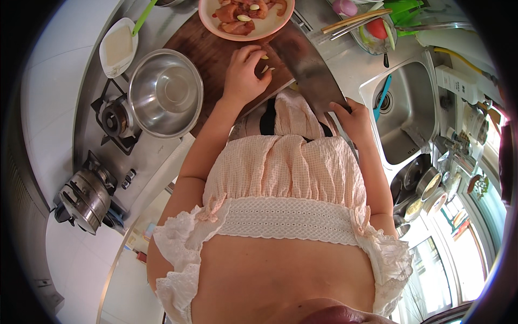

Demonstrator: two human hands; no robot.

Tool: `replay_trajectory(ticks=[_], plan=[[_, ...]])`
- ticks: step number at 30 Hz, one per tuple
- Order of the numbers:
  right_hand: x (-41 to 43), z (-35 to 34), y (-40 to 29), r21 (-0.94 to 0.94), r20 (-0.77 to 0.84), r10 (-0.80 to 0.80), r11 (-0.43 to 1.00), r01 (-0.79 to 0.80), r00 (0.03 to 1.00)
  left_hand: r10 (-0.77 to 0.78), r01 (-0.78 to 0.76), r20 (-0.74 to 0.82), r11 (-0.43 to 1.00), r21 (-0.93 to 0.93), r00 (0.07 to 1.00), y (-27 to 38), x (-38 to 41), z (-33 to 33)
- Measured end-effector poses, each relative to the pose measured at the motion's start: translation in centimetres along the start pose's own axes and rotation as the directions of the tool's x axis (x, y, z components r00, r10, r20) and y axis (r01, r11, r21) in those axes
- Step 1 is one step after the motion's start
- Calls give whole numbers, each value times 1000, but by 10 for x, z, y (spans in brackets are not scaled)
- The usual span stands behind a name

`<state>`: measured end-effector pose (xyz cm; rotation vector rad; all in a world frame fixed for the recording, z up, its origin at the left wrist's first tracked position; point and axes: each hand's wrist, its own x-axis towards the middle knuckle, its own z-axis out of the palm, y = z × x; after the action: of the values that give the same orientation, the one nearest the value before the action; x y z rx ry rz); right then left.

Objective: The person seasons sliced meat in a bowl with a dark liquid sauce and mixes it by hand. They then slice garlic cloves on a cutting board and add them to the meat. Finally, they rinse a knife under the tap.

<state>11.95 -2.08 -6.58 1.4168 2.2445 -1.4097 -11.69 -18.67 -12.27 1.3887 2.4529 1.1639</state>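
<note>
My left hand hovers over or rests on the brown wooden cutting board, thumb and fingers apart. Small pale pieces, apparently garlic, lie beside its fingertips. My right hand grips a large cleaver, its broad dark blade slanting across the board's right side. At the board's far edge stands a pink-rimmed bowl of raw meat pieces with whole garlic cloves on top. The cleaver's handle is mostly hidden in my right hand.
An empty steel bowl overlaps the board's left side, near a gas burner. Farther left are a white dish and a steel pot. To the right are a sink and a vegetable bowl with chopsticks across it.
</note>
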Motion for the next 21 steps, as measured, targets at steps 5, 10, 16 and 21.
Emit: replay_trajectory(ticks=[5,10,16,21], plan=[[9,11,9,199,193,147,962,-186,970,4,-6,101,1000,27,995,-1,-4,0],[9,24,-7,319,309,118,922,-219,944,-92,97,60,992,-78,994,-10,-16,10],[6,22,-6,387,375,101,886,-254,922,57,-56,-74,998,21,996,-7,-19,8],[3,22,-1,384,348,77,897,-217,934,35,-38,-68,999,-36,997,-7,-22,9]])
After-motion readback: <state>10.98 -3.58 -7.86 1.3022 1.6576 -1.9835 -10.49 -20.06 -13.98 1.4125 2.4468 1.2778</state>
